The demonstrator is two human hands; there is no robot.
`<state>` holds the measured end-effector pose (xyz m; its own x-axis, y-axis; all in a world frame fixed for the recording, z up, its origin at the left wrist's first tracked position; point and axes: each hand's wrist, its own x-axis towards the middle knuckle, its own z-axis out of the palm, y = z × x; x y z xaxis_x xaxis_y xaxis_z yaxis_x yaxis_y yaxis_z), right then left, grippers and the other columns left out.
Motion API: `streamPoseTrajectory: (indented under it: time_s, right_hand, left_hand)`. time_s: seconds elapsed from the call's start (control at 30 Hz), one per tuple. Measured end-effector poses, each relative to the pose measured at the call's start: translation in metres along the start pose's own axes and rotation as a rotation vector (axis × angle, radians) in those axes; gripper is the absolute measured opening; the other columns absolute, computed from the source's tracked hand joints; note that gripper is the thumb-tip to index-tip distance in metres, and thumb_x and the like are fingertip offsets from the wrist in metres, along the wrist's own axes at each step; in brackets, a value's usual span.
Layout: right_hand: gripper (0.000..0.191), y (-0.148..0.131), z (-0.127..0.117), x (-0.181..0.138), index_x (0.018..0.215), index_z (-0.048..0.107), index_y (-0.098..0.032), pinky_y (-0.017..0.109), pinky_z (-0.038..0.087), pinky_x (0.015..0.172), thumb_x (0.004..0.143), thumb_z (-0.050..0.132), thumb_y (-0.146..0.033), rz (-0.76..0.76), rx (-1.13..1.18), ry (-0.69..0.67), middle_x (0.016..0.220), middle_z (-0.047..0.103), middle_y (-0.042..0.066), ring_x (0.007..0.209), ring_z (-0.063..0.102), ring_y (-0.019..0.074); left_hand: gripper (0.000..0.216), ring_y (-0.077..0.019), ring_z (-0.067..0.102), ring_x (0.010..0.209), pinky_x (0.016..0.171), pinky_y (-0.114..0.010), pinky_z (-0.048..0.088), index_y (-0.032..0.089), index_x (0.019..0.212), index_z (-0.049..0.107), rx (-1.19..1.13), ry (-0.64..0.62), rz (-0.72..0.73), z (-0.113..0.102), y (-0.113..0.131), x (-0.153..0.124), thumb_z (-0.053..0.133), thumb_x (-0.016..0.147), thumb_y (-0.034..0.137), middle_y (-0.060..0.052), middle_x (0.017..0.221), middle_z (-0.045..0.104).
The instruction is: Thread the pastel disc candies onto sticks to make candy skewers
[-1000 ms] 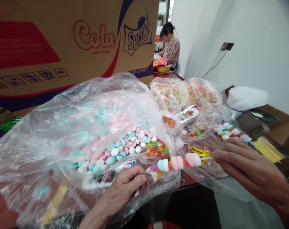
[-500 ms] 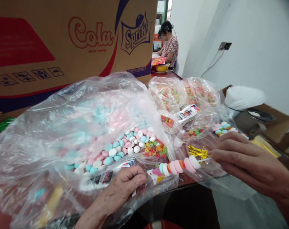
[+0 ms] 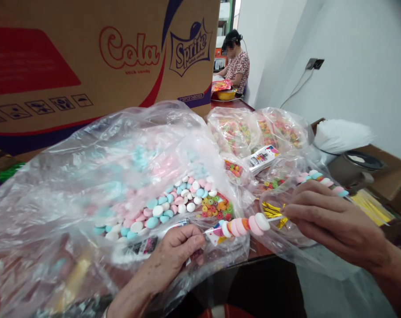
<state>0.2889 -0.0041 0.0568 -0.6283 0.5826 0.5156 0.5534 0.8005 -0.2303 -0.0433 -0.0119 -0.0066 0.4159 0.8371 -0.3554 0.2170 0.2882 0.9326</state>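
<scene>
Presently: my right hand [image 3: 333, 225] pinches a candy skewer [image 3: 242, 226]; my left hand [image 3: 174, 251] grips the wrapper [image 3: 214, 235] at its tip.

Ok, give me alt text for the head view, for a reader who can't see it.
A right hand holds a stick threaded with pink and white candies toward a left hand that rests on a clear plastic bag of pastel candies. More candy bags, a cardboard box and a seated person lie beyond.

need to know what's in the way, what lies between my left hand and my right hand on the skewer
In the head view, between the left hand and right hand runs the candy skewer, over clear plastic bag.
</scene>
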Motion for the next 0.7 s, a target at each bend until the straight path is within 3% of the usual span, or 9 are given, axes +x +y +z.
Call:
streamPoseTrajectory:
  time_s: [0.1, 0.4, 0.7]
  right_hand:
    - [0.015, -0.001, 0.006, 0.003, 0.102, 0.064, -0.018, 0.035, 0.044, 0.084, 0.092, 0.052, -0.016, 0.013, -0.023, 0.022, 0.091, 0.067, 0.005, 0.088, 0.058, 0.0191]
    - [0.011, -0.003, 0.012, 0.002, 0.094, 0.061, -0.022, 0.034, 0.046, 0.079, 0.093, 0.051, -0.018, 0.150, -0.101, 0.072, 0.082, 0.066, 0.002, 0.075, 0.059, 0.0174]
    - [0.013, -0.002, 0.005, 0.003, 0.090, 0.064, -0.022, 0.033, 0.048, 0.075, 0.091, 0.051, -0.019, 0.126, -0.072, 0.074, 0.074, 0.064, 0.001, 0.070, 0.060, 0.0166]
  left_hand:
    - [0.036, -0.0119, 0.041, 0.056, 0.054, -0.025, 0.027, 0.018, 0.068, 0.057, 0.007, -0.043, -0.015, -0.001, -0.004, 0.000, 0.057, 0.089, 0.047, 0.002, 0.060, 0.059]
    - [0.032, -0.0125, 0.045, 0.060, 0.056, -0.023, 0.031, 0.017, 0.065, 0.058, 0.070, -0.011, 0.068, 0.000, 0.002, -0.001, 0.061, 0.087, 0.041, 0.002, 0.062, 0.056]
    - [0.038, -0.0123, 0.039, 0.058, 0.053, -0.024, 0.028, 0.018, 0.065, 0.061, 0.212, 0.053, 0.102, -0.006, -0.002, -0.001, 0.050, 0.094, 0.041, 0.004, 0.060, 0.050]
